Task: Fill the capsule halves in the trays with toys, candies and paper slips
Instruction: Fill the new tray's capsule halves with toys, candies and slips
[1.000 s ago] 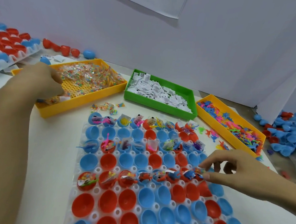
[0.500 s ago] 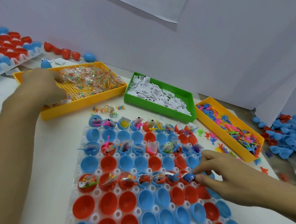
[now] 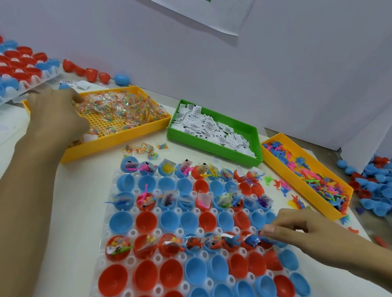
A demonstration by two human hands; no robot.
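Over the last second my right hand point(image 3: 301, 232) has come down from just above the capsule tray point(image 3: 109, 214) to the right end of the part-filled row, and its fingertips point(image 3: 267, 232) now pinch something small right at the mouth of a red capsule half point(image 3: 264, 243); I cannot make out what the piece is, though it looks to me like a drop-in under way. My left hand point(image 3: 57, 111) has moved further into the yellow candy tray point(image 3: 119, 138) on the bench point(image 3: 86, 185), fingers curled down among the wrapped candies point(image 3: 125, 105); whether its grip has closed on any I cannot tell. The green tray of paper slips point(image 3: 215, 131) and the yellow tray of toys point(image 3: 312, 174) sit untouched behind. I judge this row nearly complete, with the empty rows nearer me next, and the candy fetch readies that.
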